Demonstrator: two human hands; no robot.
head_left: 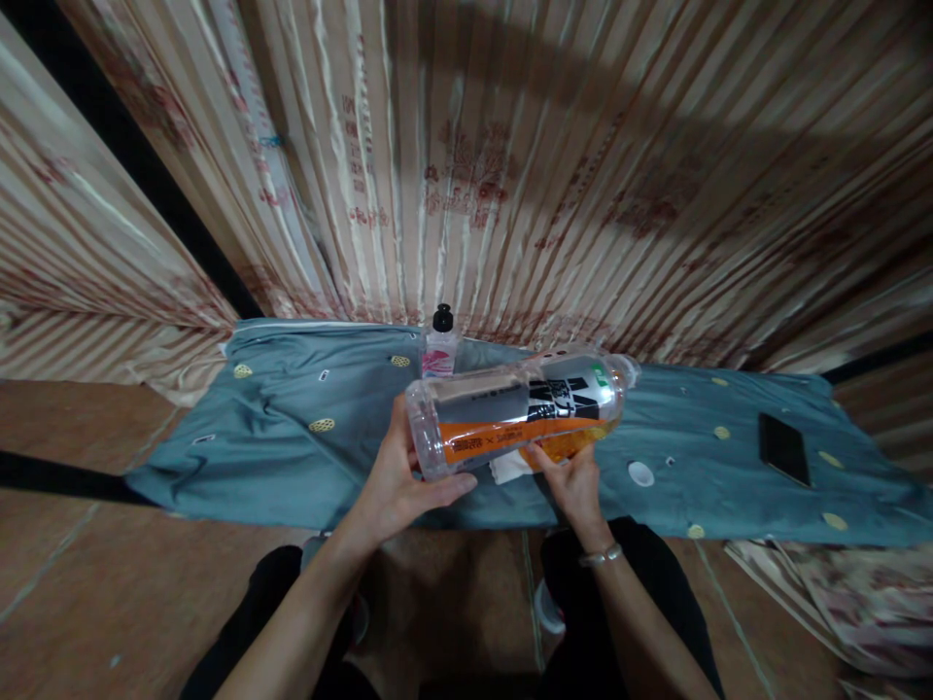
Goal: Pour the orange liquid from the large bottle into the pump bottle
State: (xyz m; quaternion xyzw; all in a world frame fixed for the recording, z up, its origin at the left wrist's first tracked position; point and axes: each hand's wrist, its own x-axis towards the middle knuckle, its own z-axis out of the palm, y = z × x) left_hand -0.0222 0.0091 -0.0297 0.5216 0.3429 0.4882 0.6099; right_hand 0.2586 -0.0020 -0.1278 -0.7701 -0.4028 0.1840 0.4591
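A large clear plastic bottle (pixel 502 408) with a silver, black and orange label lies nearly level in front of me, its neck pointing right. Amber liquid shows along its lower side near the neck end. My left hand (pixel 397 486) grips the base end, thumb underneath and most fingers hidden behind it. Around the lower side nearer the neck, my right hand (pixel 573 486) is closed, its fingers partly hidden by the bottle. A white tissue or cloth (pixel 510 467) shows just below the bottle, beside my right hand; I cannot tell whether the hand touches it.
Behind the big bottle stands a small clear bottle (pixel 440 345) with a black cap and pink label. A white round disc (pixel 641 473) and a black phone (pixel 784 449) lie on the blue-green cloth (pixel 292 467). A pleated curtain (pixel 466 175) hangs along the back.
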